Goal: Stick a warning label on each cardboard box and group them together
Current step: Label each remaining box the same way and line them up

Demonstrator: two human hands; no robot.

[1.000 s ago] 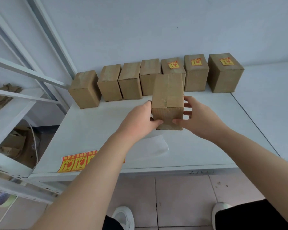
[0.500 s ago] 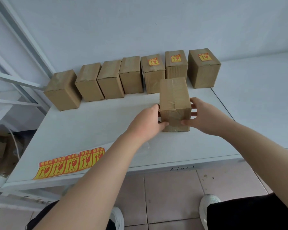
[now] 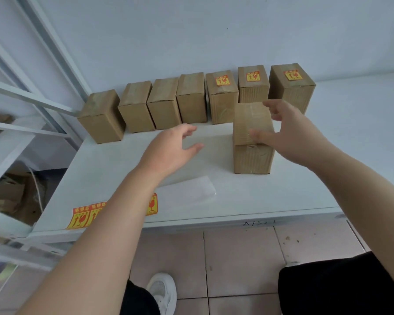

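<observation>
One plain cardboard box [image 3: 253, 158] stands upright on the white table [image 3: 114, 169], in front of a row of boxes along the wall. My right hand [image 3: 293, 135] hovers at its upper right with fingers spread, and the thumb lies over the box's front face. My left hand [image 3: 171, 148] is open above the table, left of the box and apart from it. In the row, the three right boxes [image 3: 291, 92] carry yellow-red labels and the several left boxes [image 3: 134, 110] are bare. A strip of warning labels [image 3: 84, 217] lies at the table's front left, partly hidden by my left forearm.
A clear backing strip [image 3: 189, 189] lies on the table near the front edge. A white metal rack [image 3: 21, 96] stands to the left, with flattened cardboard [image 3: 11, 196] under it. A second white surface [image 3: 362, 133] adjoins on the right. Tiled floor and my shoe [image 3: 163, 292] are below.
Both hands have let go of the front box, which now stands on the table. My left hand has drawn away to the left and my right hand has opened above the box.
</observation>
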